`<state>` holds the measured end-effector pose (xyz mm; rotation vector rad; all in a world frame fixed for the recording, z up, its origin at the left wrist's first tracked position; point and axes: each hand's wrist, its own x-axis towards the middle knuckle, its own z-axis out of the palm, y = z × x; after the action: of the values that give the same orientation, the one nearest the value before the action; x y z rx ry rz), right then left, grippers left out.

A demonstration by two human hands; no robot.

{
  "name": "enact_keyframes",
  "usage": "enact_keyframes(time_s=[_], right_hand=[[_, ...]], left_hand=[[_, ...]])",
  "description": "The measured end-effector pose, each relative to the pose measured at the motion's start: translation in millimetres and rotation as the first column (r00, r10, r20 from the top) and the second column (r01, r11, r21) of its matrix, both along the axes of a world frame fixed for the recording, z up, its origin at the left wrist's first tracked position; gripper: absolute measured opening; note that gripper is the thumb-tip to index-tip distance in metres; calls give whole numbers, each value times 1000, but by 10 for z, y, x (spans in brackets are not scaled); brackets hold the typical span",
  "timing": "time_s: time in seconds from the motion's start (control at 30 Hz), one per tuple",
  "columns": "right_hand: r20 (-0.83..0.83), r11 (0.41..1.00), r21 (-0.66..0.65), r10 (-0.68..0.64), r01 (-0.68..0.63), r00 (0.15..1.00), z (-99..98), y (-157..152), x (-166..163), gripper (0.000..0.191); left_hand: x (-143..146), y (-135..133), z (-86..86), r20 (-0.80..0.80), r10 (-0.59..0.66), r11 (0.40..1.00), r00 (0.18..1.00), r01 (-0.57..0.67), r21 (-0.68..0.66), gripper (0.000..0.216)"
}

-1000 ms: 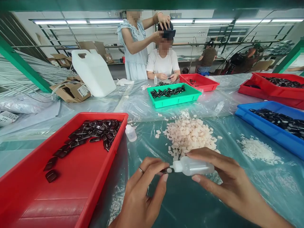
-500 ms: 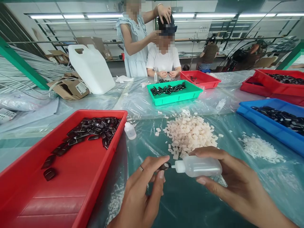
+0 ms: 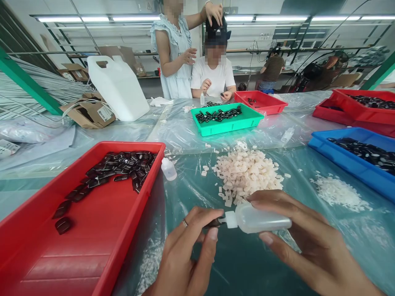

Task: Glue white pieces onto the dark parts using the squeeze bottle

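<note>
Between the thumb and fingers of my left hand [image 3: 191, 246] is a small dark glossy piece [image 3: 213, 223], partly hidden by the fingers. My right hand [image 3: 305, 234] grips a translucent squeeze bottle [image 3: 262, 218] lying sideways, its white cap and thin nozzle pointing left. The nozzle tip meets the dark piece or is right at it; I cannot tell if they touch. Just behind the bottle lies a heap of small cream-coloured pieces [image 3: 248, 172]. To the left, a red tray [image 3: 77, 263] holds many similar dark pieces [image 3: 123, 166].
A small white bottle [image 3: 168, 169] stands beside the red tray. At right are a white pile of bits [image 3: 341, 192] and a blue tray [image 3: 317, 144]. Farther back are a green tray [image 3: 228, 128], a white jug [image 3: 119, 90] and two people, one seated [image 3: 212, 76].
The bottle has tipped, its nozzle now over the dark piece, and my left fingers have turned slightly. Across the table, the seated person's hands have moved apart and the standing person's lower hand has shifted.
</note>
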<state>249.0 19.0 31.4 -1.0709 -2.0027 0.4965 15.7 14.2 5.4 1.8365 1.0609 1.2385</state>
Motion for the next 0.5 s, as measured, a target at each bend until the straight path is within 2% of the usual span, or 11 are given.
enact_keyframes(time_s=[0.13,0.27,0.5], right_hand=[[5,999,23,-45,44,999,27,-17,-19,37],[-93,993,36,-109,113,990,59,-39,-41,39],[-101,972,200,-106,124,989,109,-96,-36,40]], left_hand=[[-19,3,-9,-2,37,999,999,-37,-3,39],[-31,10,-30,-21,115,992,993,-116,-40,30],[-76,36,-43,-96,51,999,994,-49,23,34]])
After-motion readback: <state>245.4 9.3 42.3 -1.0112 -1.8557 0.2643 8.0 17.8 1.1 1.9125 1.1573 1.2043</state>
